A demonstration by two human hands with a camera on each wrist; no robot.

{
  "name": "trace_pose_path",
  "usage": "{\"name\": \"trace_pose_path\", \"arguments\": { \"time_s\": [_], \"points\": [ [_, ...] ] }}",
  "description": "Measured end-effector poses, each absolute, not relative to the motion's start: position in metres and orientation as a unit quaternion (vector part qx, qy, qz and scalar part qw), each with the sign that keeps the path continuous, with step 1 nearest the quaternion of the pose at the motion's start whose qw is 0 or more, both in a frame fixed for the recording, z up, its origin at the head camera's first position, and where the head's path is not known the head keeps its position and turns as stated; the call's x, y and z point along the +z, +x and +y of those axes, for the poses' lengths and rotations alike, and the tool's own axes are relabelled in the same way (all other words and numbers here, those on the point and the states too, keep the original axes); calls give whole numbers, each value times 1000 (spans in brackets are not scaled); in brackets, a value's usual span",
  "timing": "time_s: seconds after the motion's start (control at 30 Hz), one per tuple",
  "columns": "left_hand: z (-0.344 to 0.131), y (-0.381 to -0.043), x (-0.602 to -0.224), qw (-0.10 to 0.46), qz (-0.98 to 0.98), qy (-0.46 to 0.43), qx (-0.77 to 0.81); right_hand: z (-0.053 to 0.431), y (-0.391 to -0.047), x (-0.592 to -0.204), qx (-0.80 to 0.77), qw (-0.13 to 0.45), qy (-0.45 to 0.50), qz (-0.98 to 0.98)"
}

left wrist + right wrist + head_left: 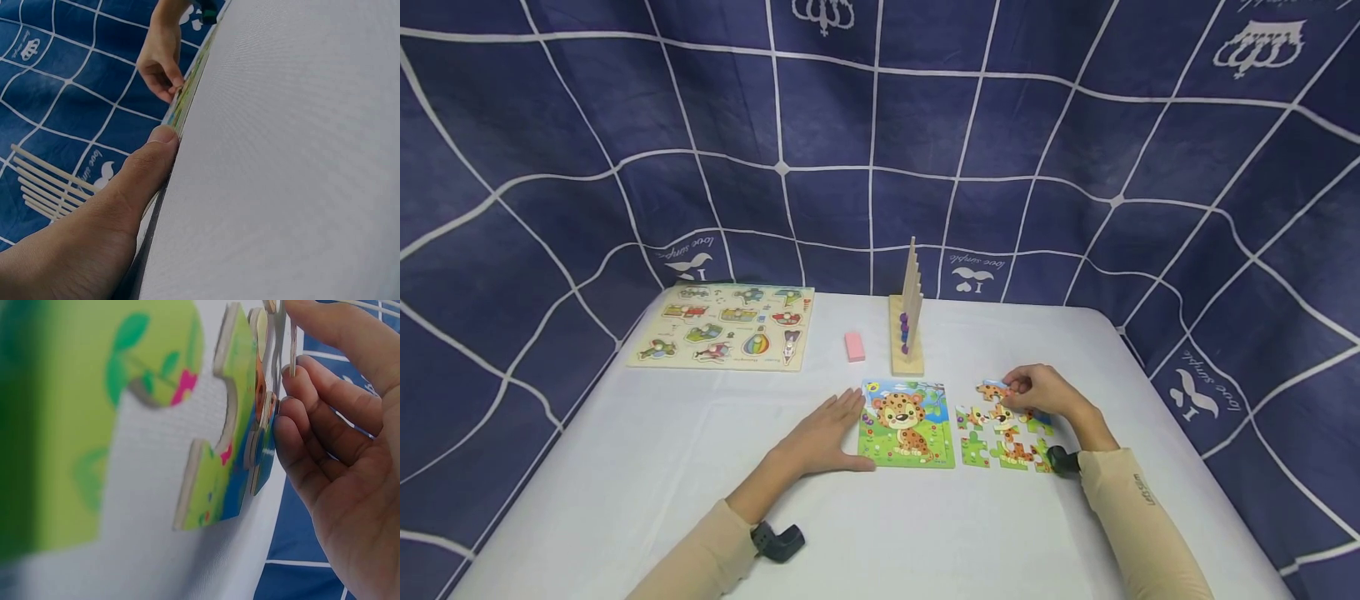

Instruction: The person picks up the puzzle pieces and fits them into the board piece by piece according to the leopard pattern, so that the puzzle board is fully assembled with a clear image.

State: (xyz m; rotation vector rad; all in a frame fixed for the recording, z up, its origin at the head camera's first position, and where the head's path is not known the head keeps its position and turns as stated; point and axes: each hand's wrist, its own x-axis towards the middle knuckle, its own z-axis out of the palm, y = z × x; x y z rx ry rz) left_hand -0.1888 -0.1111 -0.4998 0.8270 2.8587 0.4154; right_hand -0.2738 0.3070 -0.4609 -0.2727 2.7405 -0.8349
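Observation:
My left hand lies on the table with its fingers extended, at the left edge of a square leopard picture board. In the left wrist view its thumb points along the tabletop. To the right of the board, my right hand pinches a jigsaw piece between thumb and fingers. The right wrist view shows that piece edge-on at the fingertips. Several loose leopard jigsaw pieces lie below and beside this hand, spaced slightly apart. The hand covers part of the upper right pieces.
A wooden stand with upright rods and purple and blue beads stands behind the board. A pink block lies left of it. At the back left lies a vehicle peg puzzle board. A blue checked curtain surrounds the white table.

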Motion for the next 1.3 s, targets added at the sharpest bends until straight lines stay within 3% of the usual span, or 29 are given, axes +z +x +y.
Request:
{"name": "trace_pose_path", "arguments": {
  "time_s": [1.3],
  "points": [
    [-111, -188, -500, 67, 950, 272, 136, 268, -266, -455, -306, 132, -137, 933]
  ]
}}
